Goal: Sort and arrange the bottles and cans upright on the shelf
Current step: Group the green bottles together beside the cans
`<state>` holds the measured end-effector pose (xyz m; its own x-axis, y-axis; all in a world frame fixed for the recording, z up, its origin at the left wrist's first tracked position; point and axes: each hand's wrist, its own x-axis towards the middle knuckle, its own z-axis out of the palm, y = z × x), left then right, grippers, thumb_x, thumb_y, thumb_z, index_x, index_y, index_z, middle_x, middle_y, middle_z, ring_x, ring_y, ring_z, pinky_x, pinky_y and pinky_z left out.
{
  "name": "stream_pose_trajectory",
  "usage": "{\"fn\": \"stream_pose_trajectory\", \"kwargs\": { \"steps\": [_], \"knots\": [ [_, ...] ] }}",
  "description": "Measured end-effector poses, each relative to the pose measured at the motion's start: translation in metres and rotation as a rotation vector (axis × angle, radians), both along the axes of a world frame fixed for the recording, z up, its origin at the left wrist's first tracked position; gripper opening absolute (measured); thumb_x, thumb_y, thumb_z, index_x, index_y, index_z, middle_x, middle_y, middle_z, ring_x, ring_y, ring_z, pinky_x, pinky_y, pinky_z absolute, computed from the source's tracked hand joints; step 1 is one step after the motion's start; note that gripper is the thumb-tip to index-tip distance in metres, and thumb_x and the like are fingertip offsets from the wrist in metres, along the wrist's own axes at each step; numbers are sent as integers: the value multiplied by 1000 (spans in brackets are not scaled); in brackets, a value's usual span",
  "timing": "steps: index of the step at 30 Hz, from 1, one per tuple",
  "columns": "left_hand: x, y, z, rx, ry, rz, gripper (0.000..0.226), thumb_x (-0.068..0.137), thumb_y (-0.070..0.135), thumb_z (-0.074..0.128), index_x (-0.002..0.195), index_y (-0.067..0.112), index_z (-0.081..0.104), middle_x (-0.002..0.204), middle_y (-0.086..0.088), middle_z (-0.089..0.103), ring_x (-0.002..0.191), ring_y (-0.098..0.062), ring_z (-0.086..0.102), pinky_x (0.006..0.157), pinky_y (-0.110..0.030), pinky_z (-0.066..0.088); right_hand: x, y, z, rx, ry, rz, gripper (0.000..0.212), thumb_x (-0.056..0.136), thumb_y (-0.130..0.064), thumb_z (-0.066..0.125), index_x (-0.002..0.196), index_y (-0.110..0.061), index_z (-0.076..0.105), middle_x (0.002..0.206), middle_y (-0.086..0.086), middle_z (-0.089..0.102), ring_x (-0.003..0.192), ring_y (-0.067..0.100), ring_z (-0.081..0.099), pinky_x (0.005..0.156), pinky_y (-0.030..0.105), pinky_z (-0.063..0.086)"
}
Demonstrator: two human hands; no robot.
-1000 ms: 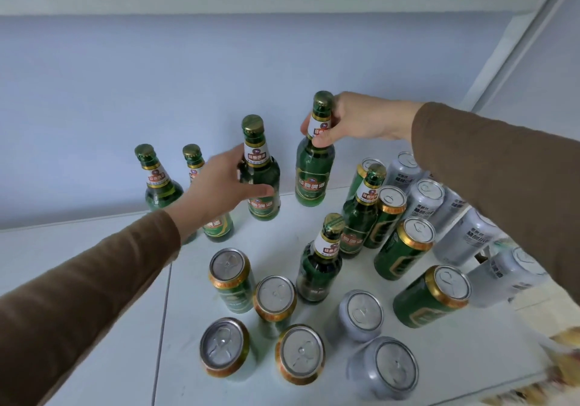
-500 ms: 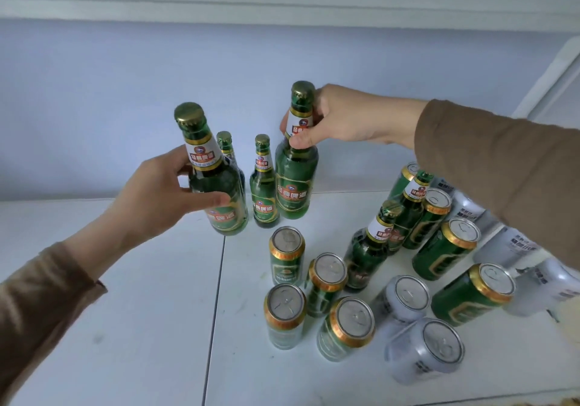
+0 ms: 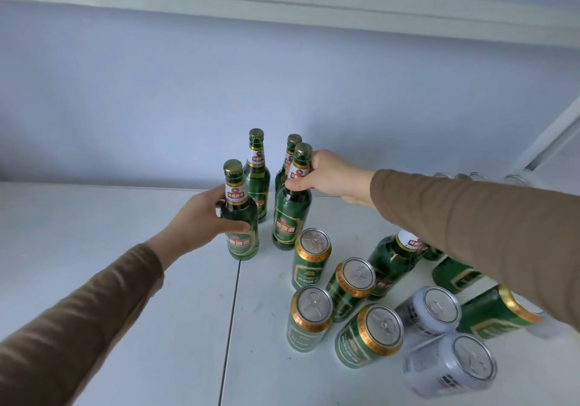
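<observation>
Since half a second ago the left hand point(image 3: 201, 217) has carried its green bottle point(image 3: 240, 217) rightward and down; it now stands on the white shelf point(image 3: 110, 248) just left of the bottle under the right hand point(image 3: 332, 176). The left hand's fingers and thumb wrap that bottle's body. The right hand pinches the neck of its own bottle point(image 3: 292, 208), which stands upright at frame centre. Two more bottles point(image 3: 257, 170) stand close behind, by the blue back wall point(image 3: 157, 91).

The shelf's left half lies bare up to the wall; a seam runs down it below the left bottle. Green cans point(image 3: 310, 258) and silver cans point(image 3: 433, 311) crowd the lower right, some reaching the frame's bottom edge.

The right sleeve point(image 3: 470, 223) hides most of another bottle point(image 3: 392, 264) and parts of cans behind it.
</observation>
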<state>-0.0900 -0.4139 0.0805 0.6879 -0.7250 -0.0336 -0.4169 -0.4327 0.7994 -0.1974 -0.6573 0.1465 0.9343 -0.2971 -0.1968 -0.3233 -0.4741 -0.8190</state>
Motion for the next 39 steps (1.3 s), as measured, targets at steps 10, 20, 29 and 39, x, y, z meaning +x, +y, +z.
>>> {"fn": "stream_pose_trajectory", "kwargs": {
  "steps": [10, 20, 29, 39],
  "knots": [
    [8, -14, -16, 43, 20, 1, 52, 69, 25, 90, 112, 36, 63, 107, 13, 70, 101, -10, 63, 81, -28, 49, -1, 7, -23, 36, 98, -2, 34, 84, -13, 80, 116, -7, 70, 116, 7, 72, 113, 22, 63, 101, 33, 45],
    [14, -22, -13, 84, 92, -77, 56, 69, 21, 90, 117, 34, 63, 115, 11, 70, 111, -15, 63, 102, -40, 48, -11, 9, -24, 77, 116, 17, 31, 87, -6, 76, 116, -11, 68, 112, 2, 71, 113, 20, 63, 100, 30, 42],
    [14, -26, -14, 79, 140, -111, 60, 72, 14, 87, 121, 34, 59, 119, 9, 68, 114, -16, 61, 103, -38, 45, -16, 16, -33, 122, 48, -63, 37, 86, -6, 76, 122, -7, 66, 116, 8, 71, 113, 23, 63, 101, 33, 44],
    [6, -25, -23, 31, 179, -58, 71, 75, 14, 85, 135, 31, 51, 125, 9, 64, 119, -16, 58, 107, -46, 46, -16, 22, -27, 164, 97, -48, 41, 90, -3, 71, 129, -11, 60, 124, 8, 67, 118, 22, 58, 100, 32, 37]
  ]
}}
